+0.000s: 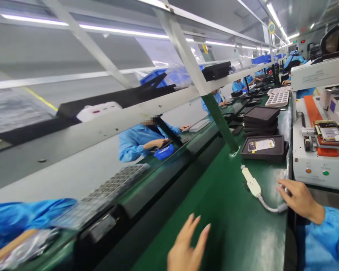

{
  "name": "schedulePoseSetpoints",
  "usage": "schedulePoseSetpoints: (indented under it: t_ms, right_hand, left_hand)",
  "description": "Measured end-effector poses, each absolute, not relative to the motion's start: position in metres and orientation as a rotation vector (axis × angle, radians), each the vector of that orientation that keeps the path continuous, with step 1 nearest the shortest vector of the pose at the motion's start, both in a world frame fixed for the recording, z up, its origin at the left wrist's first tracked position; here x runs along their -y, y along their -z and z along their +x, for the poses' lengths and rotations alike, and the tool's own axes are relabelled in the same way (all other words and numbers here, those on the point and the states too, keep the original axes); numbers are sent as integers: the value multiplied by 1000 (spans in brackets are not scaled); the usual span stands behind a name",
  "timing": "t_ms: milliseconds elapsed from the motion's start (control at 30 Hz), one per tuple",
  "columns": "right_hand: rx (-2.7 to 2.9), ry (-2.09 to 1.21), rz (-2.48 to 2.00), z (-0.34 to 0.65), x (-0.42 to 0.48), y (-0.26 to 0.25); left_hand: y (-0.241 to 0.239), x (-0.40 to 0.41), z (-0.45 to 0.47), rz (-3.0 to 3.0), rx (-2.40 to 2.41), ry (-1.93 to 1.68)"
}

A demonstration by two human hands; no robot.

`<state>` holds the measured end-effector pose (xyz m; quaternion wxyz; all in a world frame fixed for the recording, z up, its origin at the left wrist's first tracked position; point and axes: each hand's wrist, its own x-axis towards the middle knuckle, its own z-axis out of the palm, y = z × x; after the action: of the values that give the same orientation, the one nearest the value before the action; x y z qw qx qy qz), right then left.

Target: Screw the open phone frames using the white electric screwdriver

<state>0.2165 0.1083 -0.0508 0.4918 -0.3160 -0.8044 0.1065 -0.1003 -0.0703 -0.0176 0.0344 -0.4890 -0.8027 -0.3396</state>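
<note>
Left hand (188,246): spread wide, bottom centre
Right hand (301,199): fingers loosely parted, lower right
White tool (252,183): on desk (223,214), right of centre

Left hand (185,249) over green bench (243,233), right hand (301,197) near pale corded tool (252,183).

Long white ceiling tubes (274,15) burn brightly at upper right, while a slim white light strip (34,20) streaks across the upper left. Pale glare washes the glossy green work surface (260,235), which darkens softly beside a bare left hand (186,244). Blur smears the grey-white metal shelf rail (59,128); wide-angle distortion stretches the left edge.
</note>
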Motion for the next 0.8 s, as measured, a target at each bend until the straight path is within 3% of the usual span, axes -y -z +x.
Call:
schedulePoseSetpoints:
  t_ms: [167, 300, 533, 800]
  right_hand:
    - [2398, -132, -595, 146, -149, -13]
    - [2763, -65, -514, 20, -180, -40]
    - [2695, -87, -999, -168, -312, 2]
    - [2122, -137, -1601, -233, -433, 66]
  left_hand:
    - [89, -42, -70, -1537, 2654, 866]
    - [104, -49, -65, -1611, 2653, 787]
    - [124, -35, -64, -1501, 2679, 964]
    - [162, -52, -46, -1126, 2225, 1144]
